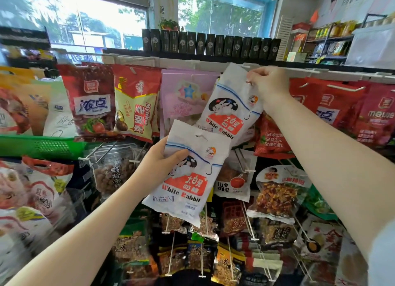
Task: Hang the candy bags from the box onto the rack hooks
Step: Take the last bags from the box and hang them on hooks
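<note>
— What have you got nearest to you?

— My left hand (159, 157) grips a white candy bag (188, 174) by its left edge, thumb across the front and fingers (164, 142) curled behind. The bag is tilted, its punched hang hole near the top edge free of any hook. It sits in front of the lower rows of snack packets (275, 191) on their white pegs.

— And the other hand?

— Higher and farther out, my right hand (267, 82) pinches the top corner of a second white candy bag (230, 106), same rabbit print, red label and blue line. It hangs slanted from my fingers, its top edge up against the white rail (192, 64) of the rack. I cannot tell whether its hole is on a hook; my hand covers that spot. The lower bag's top corner overlaps the bottom of this one.

— What is around it on that row?

— A pink bag (183, 93) just to its left, partly behind it, then a red and yellow bag (136, 101) and a dark red one (92, 101). To the right, red bags (333, 106) hang from white hooks.

— Beyond that?

— A row of dark boxes (209, 44) stands along the rack's top shelf, with windows (85, 18) behind them.
</note>
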Tool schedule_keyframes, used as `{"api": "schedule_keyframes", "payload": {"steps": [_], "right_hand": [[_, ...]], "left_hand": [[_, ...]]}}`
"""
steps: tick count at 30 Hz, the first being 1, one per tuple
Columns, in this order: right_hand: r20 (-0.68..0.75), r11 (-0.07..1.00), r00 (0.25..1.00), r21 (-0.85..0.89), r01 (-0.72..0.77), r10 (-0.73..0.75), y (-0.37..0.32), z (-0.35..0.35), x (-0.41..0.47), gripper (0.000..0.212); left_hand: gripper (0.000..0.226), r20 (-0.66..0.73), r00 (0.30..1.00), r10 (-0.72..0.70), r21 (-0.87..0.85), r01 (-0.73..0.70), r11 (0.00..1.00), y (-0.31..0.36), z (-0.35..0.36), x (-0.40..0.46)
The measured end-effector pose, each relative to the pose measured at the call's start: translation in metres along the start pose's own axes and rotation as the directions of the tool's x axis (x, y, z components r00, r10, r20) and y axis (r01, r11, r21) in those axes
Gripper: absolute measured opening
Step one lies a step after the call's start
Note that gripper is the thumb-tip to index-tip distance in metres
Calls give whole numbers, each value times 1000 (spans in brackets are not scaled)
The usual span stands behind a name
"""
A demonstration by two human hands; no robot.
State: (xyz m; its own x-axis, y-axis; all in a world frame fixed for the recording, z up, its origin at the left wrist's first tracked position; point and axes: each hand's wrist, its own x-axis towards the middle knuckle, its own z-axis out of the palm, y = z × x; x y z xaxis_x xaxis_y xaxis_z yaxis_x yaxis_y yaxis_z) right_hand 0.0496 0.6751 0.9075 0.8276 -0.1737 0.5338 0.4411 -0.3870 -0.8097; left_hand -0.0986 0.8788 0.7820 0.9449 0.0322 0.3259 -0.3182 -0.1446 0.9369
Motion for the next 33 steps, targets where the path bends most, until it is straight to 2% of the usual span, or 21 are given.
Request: {"api": "schedule_keyframes", "payload": {"steps": [2,4,7,10,13,15,18,20,23,26,30,32,33], "right_hand": [[47,998,999,52,-25,22,-2,-2,2,3],[106,994,994,101,-45,34,-7,-2,5,11],[173,991,980,71,-111,97,-10,7,14,5],[155,990,979,29,-141,135,1,20,28,15],[133,994,985,-19,-105,106,10,30,41,29],[114,993,988,-74,-93,101,13,34,50,31],[110,990,985,-68,-126,133,15,40,58,32],[84,989,992,-120,-88,98,15,38,54,30],[-6,980,999,-195,50,-52,16,28,30,17],[-76,954,968,-202,222,-241,16,11,-8,31],[-147,923,920,-189,335,-364,19,-4,-51,24],[-47,938,943,-136,319,-328,20,-9,-66,13],[73,962,963,-63,265,-260,17,-10,-72,9]], "left_hand": [[19,-20,1000,-22,-26,21,999,-3,-2,2],[18,-26,999,-32,-37,31,999,-4,-3,5],[17,-7,999,-44,-24,44,999,-3,-2,10],[18,2,999,-48,-13,48,999,-3,-2,14],[19,-1,999,-37,34,37,999,-5,-6,14],[20,-1,1000,-30,95,30,995,-7,-9,14],[18,-11,999,-37,149,38,988,-11,-11,15],[17,-15,999,-34,153,36,987,-11,-10,16],[19,-9,1000,-5,112,6,994,-6,-5,19],[20,8,999,34,82,-35,996,1,4,25],[19,34,996,77,46,-79,996,12,18,34],[19,36,995,93,29,-94,995,16,25,38],[19,28,995,99,16,-99,995,18,28,40]]}}
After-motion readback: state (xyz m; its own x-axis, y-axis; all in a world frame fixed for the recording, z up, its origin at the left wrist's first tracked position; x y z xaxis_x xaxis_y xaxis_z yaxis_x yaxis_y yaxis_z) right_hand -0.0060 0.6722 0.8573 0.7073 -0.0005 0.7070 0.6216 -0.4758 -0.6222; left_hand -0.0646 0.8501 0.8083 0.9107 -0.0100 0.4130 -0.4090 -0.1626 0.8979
